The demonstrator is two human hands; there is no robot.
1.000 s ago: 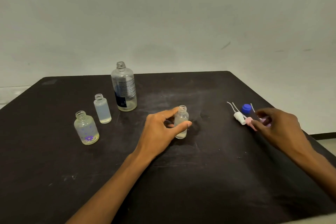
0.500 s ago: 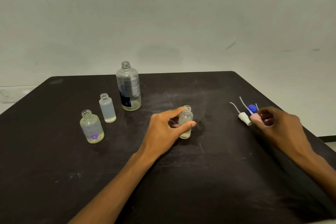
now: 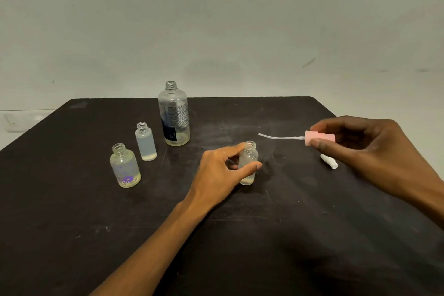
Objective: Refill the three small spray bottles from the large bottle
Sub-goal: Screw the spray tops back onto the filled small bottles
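Scuffed black table (image 3: 240,235), 4 clear plastic btls

My black counter (image 3: 240,235) carries the big bottle (image 3: 174,114) at the back, a slim bottle (image 3: 145,142) and a flowered bottle (image 3: 125,167) left of it, a small bottle (image 3: 248,163) at centre and a white cap (image 3: 329,161) right.
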